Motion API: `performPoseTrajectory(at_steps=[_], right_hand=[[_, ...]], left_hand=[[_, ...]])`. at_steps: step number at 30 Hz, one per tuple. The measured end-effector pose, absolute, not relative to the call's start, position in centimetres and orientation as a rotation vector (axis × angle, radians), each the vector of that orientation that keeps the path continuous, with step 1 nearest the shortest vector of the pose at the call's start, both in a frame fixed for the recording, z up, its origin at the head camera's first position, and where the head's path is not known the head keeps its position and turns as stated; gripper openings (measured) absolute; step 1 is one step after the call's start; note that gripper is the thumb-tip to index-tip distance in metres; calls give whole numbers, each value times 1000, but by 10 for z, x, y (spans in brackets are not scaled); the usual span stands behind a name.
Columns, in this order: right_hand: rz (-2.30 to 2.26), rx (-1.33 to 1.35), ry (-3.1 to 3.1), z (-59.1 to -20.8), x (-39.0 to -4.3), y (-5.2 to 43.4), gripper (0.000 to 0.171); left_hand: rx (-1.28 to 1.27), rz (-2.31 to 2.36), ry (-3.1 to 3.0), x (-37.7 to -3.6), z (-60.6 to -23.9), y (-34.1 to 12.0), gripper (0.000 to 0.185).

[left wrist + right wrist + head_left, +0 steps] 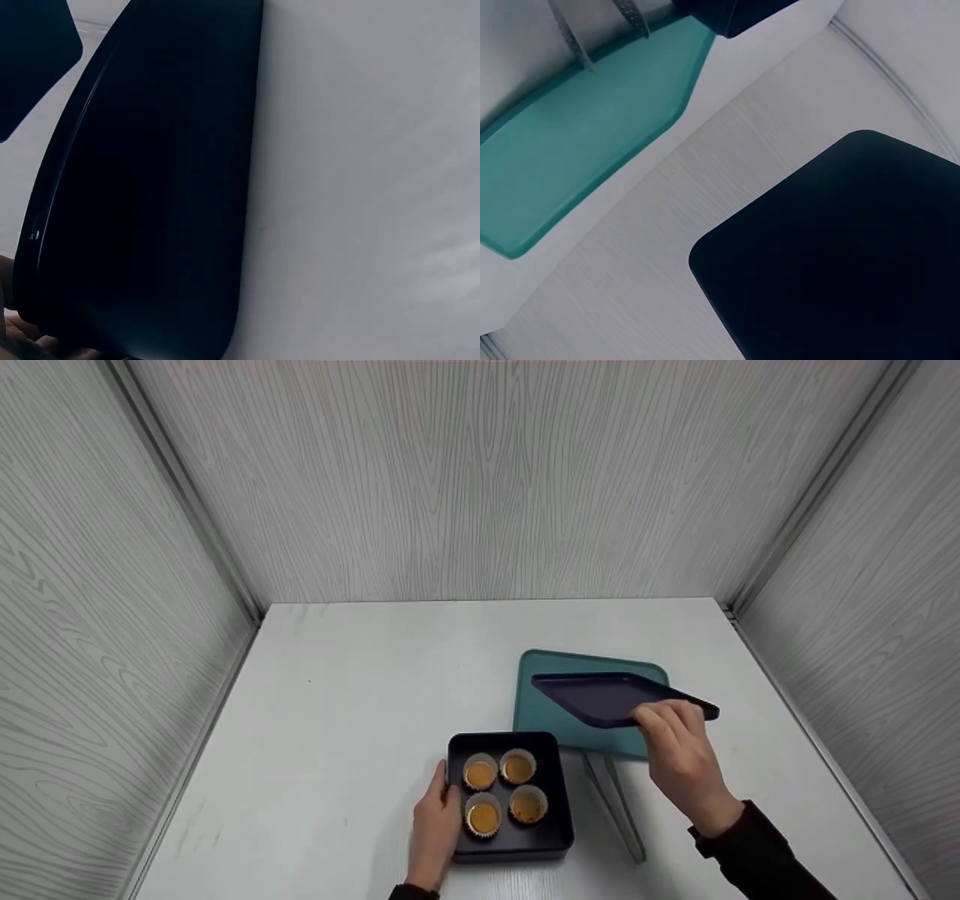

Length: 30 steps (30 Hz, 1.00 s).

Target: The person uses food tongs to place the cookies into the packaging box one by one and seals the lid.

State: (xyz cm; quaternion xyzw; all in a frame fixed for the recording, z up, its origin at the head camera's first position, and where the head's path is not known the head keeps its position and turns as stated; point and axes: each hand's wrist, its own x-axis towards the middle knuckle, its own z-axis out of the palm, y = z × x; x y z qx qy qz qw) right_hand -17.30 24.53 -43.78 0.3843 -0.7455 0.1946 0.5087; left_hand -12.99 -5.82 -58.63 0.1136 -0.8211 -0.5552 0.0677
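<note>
A dark navy rectangular box sits on the white table without its cover. Several small cakes in pale paper cups stand inside it. My left hand holds the box by its left side, thumb at the rim; in the left wrist view the box's side wall fills the middle, with fingertips at the lower left. My right hand grips a matching dark lid by its near edge, raised and tilted over a teal tray. The right wrist view shows the lid's flat dark face.
The teal tray lies behind and right of the box, partly hidden under the raised lid. Metal tongs lie right of the box, their tips at the tray's front edge. Grey wood-grain panels enclose the table's back and sides.
</note>
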Motion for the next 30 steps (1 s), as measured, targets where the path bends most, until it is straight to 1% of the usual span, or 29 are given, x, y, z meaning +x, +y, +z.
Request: performPoseTrajectory(at_steps=[4,12,15,17,24,27,30], right_hand=[[475,964,-1803,-436,-168,235,23],[475,1046,-1791,-427,-158,210,21],[457,1078,-1779,-424,-155,202,20],[460,1100,-1770,-422,-154,197,20],[480,1144,-1775,-420,-152,190,22],[495,1160,-1780,-422,-152,190,22],[503,1164,-1777,-422,-153,190,20]], left_hand=[[228,-1643,-2475,-132,-575,-60,58],[-351,-1235,-2410,-136,-525,-54,72],[-498,-1124,-2341,-138,-508,-50,78],[-560,-1071,-2281,-140,-501,-48,79],[-620,-933,-2102,-148,-497,-47,66],[-623,-913,-2017,-149,-498,-48,56],[-618,-920,-1959,-149,-497,-48,40]])
